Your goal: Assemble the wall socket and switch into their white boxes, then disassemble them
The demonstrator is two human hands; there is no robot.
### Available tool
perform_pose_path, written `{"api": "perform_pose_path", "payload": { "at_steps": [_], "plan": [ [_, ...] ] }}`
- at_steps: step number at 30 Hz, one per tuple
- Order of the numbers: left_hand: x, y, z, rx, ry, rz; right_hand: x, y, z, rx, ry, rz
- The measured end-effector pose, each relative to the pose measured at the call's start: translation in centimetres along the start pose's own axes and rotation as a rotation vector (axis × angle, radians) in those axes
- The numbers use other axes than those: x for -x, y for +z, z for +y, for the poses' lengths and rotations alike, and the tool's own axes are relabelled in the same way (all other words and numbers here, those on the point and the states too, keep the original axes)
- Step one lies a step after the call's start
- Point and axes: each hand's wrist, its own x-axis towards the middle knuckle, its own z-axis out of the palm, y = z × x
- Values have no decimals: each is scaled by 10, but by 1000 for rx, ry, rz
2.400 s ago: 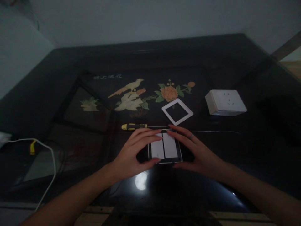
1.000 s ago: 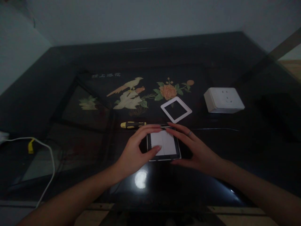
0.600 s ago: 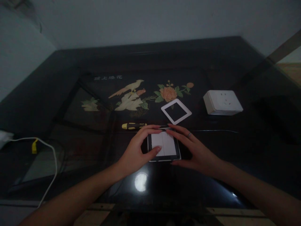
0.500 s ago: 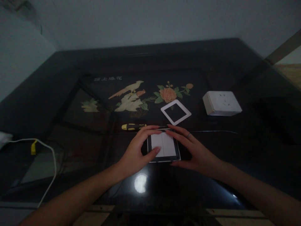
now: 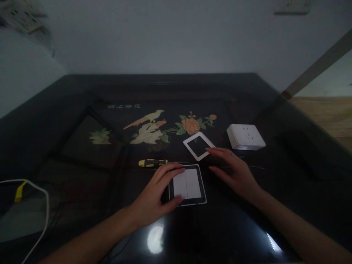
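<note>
Two bare hands, two arms, one dark glossy surface (image 5: pixel 220 229).

Left hand (image 5: pixel 154 196), lower centre of frame: half curled, one switch unit (image 5: pixel 194 187) spanned between fingers at its upper edge and thumb at its lower. Hold looks light. The unit lies flat at lower centre, right of that palm: two white panels side by side, one dark border around them, one thin pale rim outside.

Right hand (image 5: pixel 236 174), right of centre: partly open, thumb well apart from the fingers, nothing clasped. Fingertips at the lower right edge of one white square frame (image 5: pixel 190 151); they seem to touch it. Frame lies flat, turned cornerwise, one square opening, dark surface showing through.

One screwdriver (image 5: pixel 152 163), centre of frame, just above the left hand: yellow and dark handle to the left, shaft pointing right. One white socket box (image 5: pixel 246 136), right of centre, socket face up, near the right hand but apart from it.

Middle of frame, in the surface: one bird (image 5: pixel 148 118) on one pale rock (image 5: pixel 148 132), one large pink flower (image 5: pixel 191 125), four pale characters (image 5: pixel 124 106).

Lower left: one white cable (image 5: pixel 47 211), one yellow tag (image 5: pixel 19 191) on it. Upper left: one power strip (image 5: pixel 23 19), blurred.
</note>
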Motion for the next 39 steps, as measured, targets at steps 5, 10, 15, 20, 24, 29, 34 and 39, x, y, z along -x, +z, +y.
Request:
{"api": "perform_pose_path", "payload": {
  "at_steps": [5, 10, 15, 20, 24, 29, 34, 39],
  "plan": [
    [-1, 0, 1, 23, 10, 26, -9, 3, 15, 178, 7, 34],
    [0, 0, 4, 49, 22, 22, -12, 13, 10, 297, -74, -35],
    [-1, 1, 6, 80, -21, 66, -12, 14, 7, 387, -140, -77],
    [-2, 3, 8, 74, -14, 107, -17, 13, 9, 408, -273, -122],
    [-4, 0, 9, 45, 7, 149, -30, 7, 11, 338, -364, -100],
    [-9, -14, 15, 64, -3, 267, -39, -20, -11, 223, -257, 203],
    [-16, -23, 33, 499, -175, 324, -25, -42, -56, -347, 223, 427],
    [-12, -23, 44, 651, -274, 226, -13, -23, -75, -1028, 579, 169]
  ]
}}
